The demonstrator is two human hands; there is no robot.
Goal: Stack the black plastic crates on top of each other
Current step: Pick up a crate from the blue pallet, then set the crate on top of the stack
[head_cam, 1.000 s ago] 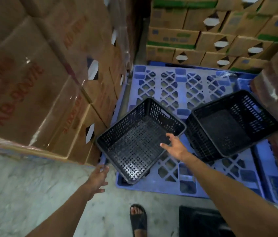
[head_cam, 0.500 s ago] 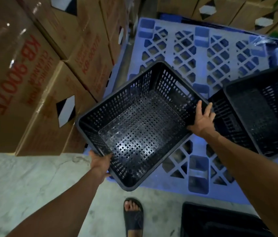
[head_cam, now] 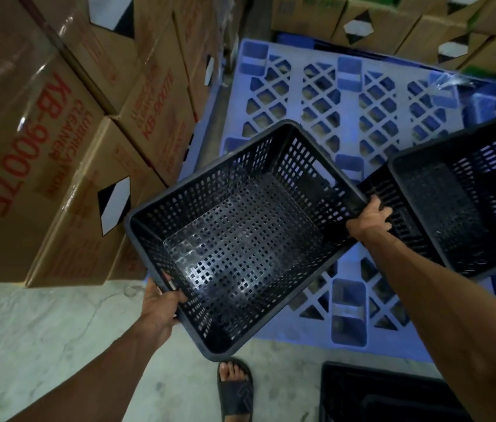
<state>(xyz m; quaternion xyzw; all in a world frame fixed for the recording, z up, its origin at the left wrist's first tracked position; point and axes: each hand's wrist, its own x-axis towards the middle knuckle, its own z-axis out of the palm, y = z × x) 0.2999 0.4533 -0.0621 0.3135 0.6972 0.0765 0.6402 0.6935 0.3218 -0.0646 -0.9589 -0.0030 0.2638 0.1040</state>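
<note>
A black perforated plastic crate [head_cam: 240, 239] fills the middle of the head view, empty, over the front left corner of a blue plastic pallet [head_cam: 332, 95]. My left hand [head_cam: 161, 303] grips its near left rim, fingers curled over the edge. My right hand [head_cam: 370, 216] grips the far right rim. A second black crate [head_cam: 466, 202] sits tilted on the pallet directly to the right, its wall touching my right hand. Part of a third black crate [head_cam: 377, 394] shows at the bottom right on the floor.
Stacked cardboard boxes [head_cam: 42, 166] wrapped in film rise close on the left, and more boxes [head_cam: 393, 22] line the back of the pallet. My sandalled foot [head_cam: 236, 388] stands on the grey concrete floor [head_cam: 42, 330] just below the held crate.
Both hands went from reaching to gripping the left crate's rims. The crate now appears larger and nearer to me, and the view has tipped further down.
</note>
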